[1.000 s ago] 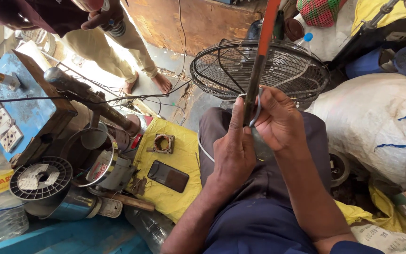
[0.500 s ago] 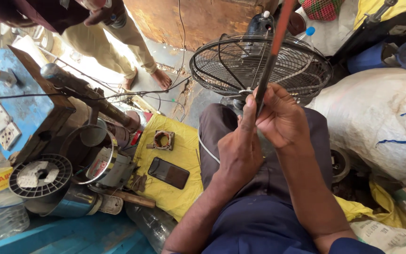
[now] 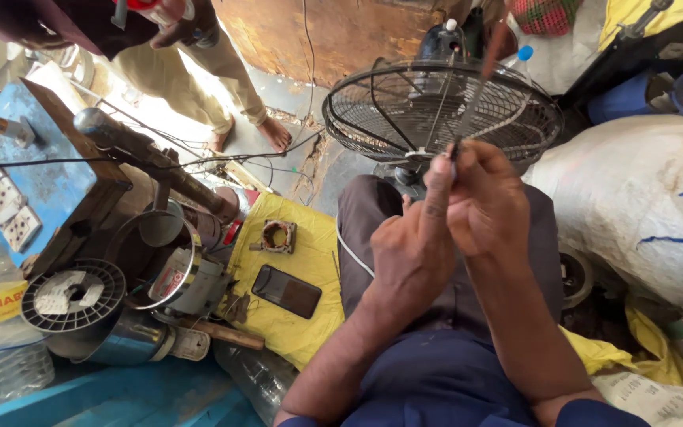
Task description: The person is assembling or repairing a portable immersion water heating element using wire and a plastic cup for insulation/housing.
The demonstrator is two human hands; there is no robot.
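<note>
Both hands clenched on one item: right hand [image 3: 488, 202] and left hand [image 3: 413, 253] pinch the lower end of a long thin red-handled rod [image 3: 480, 75], held upright over the lap, before the round black wire fan guard [image 3: 436, 111]. Advisable handling, by judgement: firm pinch near the tip, rod steady. Adjacent: yellow cloth [image 3: 294, 316] bearing dark phone [image 3: 286, 291].

One fan guard [image 3: 436, 111], one phone [image 3: 286, 291]
</note>
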